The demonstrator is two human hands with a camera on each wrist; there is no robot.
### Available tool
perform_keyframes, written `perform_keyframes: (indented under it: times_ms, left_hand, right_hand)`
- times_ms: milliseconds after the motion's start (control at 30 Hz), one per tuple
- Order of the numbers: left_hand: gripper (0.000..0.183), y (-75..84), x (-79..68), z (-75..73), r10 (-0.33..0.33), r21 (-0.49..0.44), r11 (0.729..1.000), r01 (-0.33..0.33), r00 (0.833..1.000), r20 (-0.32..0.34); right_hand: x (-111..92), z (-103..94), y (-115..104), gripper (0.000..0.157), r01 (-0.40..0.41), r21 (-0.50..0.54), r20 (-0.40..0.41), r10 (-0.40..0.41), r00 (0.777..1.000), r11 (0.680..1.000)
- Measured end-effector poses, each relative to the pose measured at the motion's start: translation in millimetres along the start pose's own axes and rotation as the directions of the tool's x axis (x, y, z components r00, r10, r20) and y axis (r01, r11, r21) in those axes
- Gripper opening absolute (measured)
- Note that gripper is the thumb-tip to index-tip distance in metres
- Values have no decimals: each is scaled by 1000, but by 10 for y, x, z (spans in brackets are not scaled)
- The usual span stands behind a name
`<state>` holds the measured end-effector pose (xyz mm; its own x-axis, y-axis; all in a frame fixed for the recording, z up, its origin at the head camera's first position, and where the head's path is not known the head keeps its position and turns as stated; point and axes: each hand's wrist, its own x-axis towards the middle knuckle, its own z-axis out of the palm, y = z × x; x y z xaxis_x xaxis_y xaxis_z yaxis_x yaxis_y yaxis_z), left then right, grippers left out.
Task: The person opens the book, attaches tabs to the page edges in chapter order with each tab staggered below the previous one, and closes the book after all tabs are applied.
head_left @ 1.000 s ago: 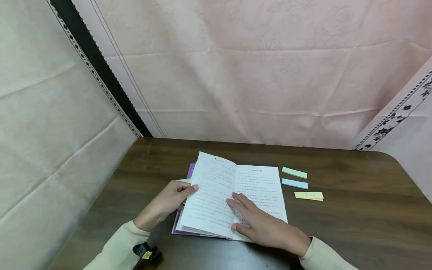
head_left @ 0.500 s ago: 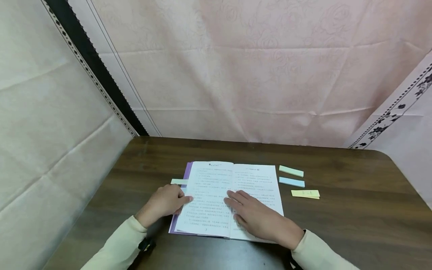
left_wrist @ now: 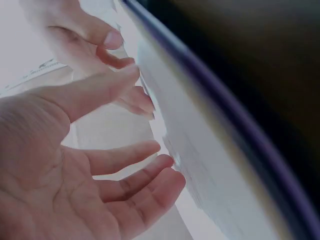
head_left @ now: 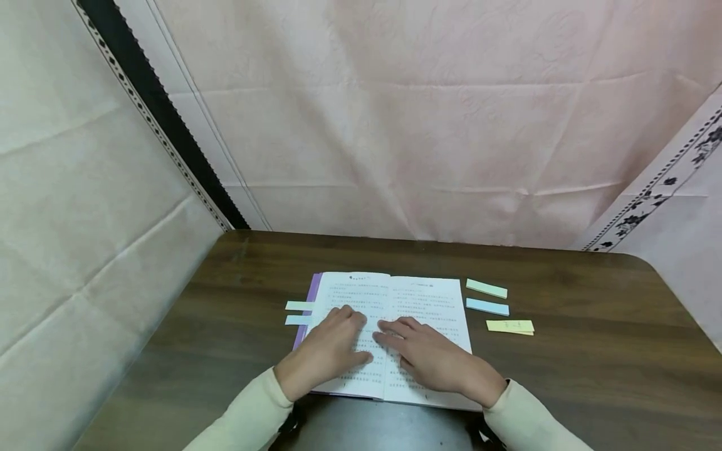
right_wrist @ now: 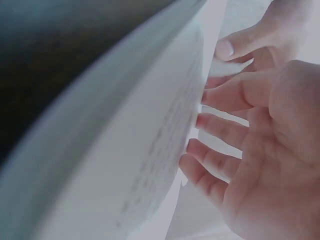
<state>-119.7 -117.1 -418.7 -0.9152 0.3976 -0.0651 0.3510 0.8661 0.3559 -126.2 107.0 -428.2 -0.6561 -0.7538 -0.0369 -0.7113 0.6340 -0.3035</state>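
Observation:
An open book (head_left: pixel 431 300) with printed white pages and a purple cover (head_left: pixel 312 288) lies flat in the middle of the table. My left hand (head_left: pixel 333 344) rests on its left page, fingers extended toward the far side. On the right page near the fold lies my right hand (head_left: pixel 434 357), its fingertips reaching the centre crease. Both wrist views show loosely bent fingers with the tips on the paper, the left hand (left_wrist: pixel 100 165) and right hand (right_wrist: pixel 250 140) gripping nothing. A pale green sticky tab (head_left: pixel 299 305) and a light blue one (head_left: pixel 297 319) stick out from the book's left edge.
To the right of the book, a green paper strip (head_left: pixel 487 288), a blue strip (head_left: pixel 487 307) and yellow strips (head_left: pixel 510 326) lie on the dark wooden table (head_left: pixel 592 351). Pale patterned cloth (head_left: pixel 423 138) hangs behind the table's far edge.
The lifted left page has come down flat. My left hand has let go of its edge and moved right onto the page, uncovering the blue tab. The right hand stays nearly in place.

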Motion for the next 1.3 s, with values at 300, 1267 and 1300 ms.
perform_keyframes:
  times_ms: [300,1267,1300]
  left_hand:
    - [66,90,268,21,41,2,999,-41,996,84]
    - [73,214,348,13,-25,153,988,4,991,132]
    - [73,215,349,9,-24,153,988,4,991,132]
  right_hand:
    - [4,-35,1,52,-28,34,52,26,998,999]
    - [230,-312,984,106,-388,19,-2,388,922,922]
    - [237,-315,1000,108,-389,7,3,389,921,921]
